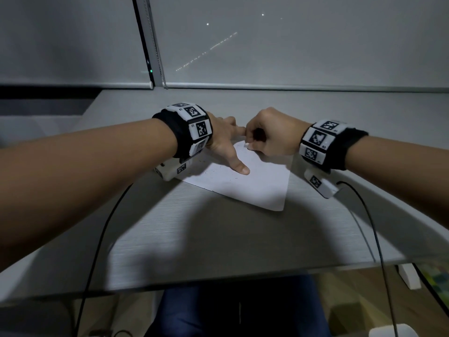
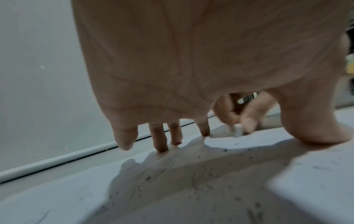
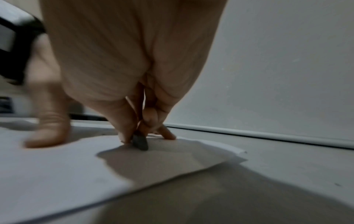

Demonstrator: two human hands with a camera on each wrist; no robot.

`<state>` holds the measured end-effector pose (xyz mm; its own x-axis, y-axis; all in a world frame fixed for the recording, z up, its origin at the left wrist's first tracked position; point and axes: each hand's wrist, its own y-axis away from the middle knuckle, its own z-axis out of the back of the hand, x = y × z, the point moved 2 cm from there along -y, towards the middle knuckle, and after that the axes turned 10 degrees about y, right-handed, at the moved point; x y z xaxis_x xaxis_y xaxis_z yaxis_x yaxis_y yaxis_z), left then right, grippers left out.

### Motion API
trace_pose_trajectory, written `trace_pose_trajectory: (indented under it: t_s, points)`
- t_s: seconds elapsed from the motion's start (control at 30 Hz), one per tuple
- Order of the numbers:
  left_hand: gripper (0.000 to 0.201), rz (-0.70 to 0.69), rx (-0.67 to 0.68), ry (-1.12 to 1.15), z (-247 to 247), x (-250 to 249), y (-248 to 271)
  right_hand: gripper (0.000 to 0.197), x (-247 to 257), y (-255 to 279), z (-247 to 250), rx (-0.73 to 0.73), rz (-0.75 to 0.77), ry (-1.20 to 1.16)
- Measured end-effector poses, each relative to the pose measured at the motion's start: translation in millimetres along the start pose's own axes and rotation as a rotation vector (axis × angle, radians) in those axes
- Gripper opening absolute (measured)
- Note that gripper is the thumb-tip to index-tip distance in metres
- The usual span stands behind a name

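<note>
Presses a thin white paper sheet [image 1: 255, 188] (speckled with dark crumbs) flat onto the grey wood-grain table [image 1: 184, 239] with the spread left hand [image 1: 222, 142]. Pinches a small rounded eraser [image 3: 140, 142] in the curled right hand [image 1: 272, 135], tip touching the sheet's far corner.

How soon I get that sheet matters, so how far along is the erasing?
Done: eraser crumbs already litter the paper. In hand: the left hand presses the sheet flat while the right hand pinches the eraser against its far corner. Left: faint marks under the left palm, and brushing the crumbs off.
</note>
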<state>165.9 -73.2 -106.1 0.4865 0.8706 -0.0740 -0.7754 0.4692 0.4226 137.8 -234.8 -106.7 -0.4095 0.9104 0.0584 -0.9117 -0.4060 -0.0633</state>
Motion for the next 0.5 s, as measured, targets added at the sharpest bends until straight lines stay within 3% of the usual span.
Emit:
trace_pose_trajectory:
  t_s: [0.2, 0.27, 0.37, 0.5]
  points:
    - [0.125, -0.010, 0.014, 0.003, 0.2, 0.4, -2.1, 0.010, 13.5, 26.1, 5.9, 0.155, 0.125, -0.100]
    - [0.126, -0.015, 0.021, 0.015, 3.3, 1.6, -0.4, 0.012, 6.0, 23.1, 9.5, 0.134, 0.084, -0.163]
    - [0.134, -0.023, 0.066, 0.133, 8.8, 9.1, 0.4, 0.015, -17.6, 11.9, 8.3, -0.033, -0.081, -0.197]
    - [0.137, -0.017, 0.108, 0.252, 8.3, 14.9, 0.5, 0.016, -21.7, 9.0, -4.8, -0.006, -0.122, -0.069]
